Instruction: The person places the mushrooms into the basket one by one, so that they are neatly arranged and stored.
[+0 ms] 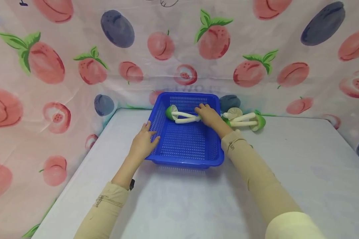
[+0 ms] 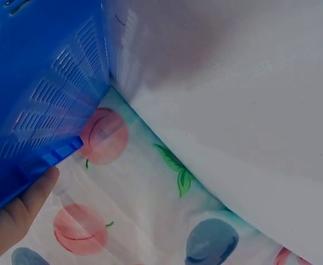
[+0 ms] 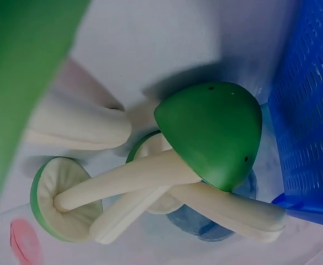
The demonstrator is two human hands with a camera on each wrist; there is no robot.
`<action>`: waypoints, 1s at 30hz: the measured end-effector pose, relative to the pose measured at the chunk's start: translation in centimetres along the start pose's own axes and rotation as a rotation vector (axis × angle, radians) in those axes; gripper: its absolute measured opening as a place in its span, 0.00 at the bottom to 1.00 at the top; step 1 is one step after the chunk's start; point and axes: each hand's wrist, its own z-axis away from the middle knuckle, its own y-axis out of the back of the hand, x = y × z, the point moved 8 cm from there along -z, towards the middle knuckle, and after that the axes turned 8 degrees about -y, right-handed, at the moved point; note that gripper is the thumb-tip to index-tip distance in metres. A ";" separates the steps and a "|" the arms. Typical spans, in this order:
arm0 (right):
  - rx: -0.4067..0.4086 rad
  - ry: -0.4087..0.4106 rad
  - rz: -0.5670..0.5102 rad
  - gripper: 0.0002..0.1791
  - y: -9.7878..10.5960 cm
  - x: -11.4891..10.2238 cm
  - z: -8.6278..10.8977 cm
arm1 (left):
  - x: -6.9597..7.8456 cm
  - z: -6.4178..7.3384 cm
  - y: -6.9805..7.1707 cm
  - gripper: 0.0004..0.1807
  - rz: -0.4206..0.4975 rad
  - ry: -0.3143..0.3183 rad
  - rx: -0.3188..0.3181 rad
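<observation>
A blue plastic basket [image 1: 183, 162] with slotted sides stands against the patterned backdrop. My left hand [image 1: 142, 142] rests on its left rim, fingers spread and fairly straight. Over the right rim reaches my right hand [image 1: 210, 117], its curled fingers holding a toy mushroom [image 1: 186, 120] whose pale stem points left inside the basket; the hand mostly hides the cap. Beside that stem lies another green-capped mushroom [image 1: 171, 113], cap to the left. In the right wrist view, a blurred green surface [image 3: 23, 83] fills the near left side.
Outside the basket's right wall, several mushrooms lie heaped, among them one with a green cap [image 3: 211, 132] and one showing its pale underside [image 3: 67, 199]. The white table [image 1: 302, 172] meets the fruit-print backdrop [image 1: 179, 39] behind the basket.
</observation>
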 end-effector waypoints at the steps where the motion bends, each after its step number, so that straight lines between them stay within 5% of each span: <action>1: 0.013 0.001 -0.002 0.16 0.1 -0.1 0.0 | 0.0 0.0 0.0 0.22 0.001 0.001 0.002; 9: 0.074 -0.046 0.024 0.12 0.8 0.5 0.1 | 0.1 -0.2 0.1 0.22 0.007 0.002 -0.002; 30: -0.003 -0.064 -0.060 0.16 0.3 0.5 0.0 | 0.2 0.1 0.3 0.22 0.014 -0.003 0.006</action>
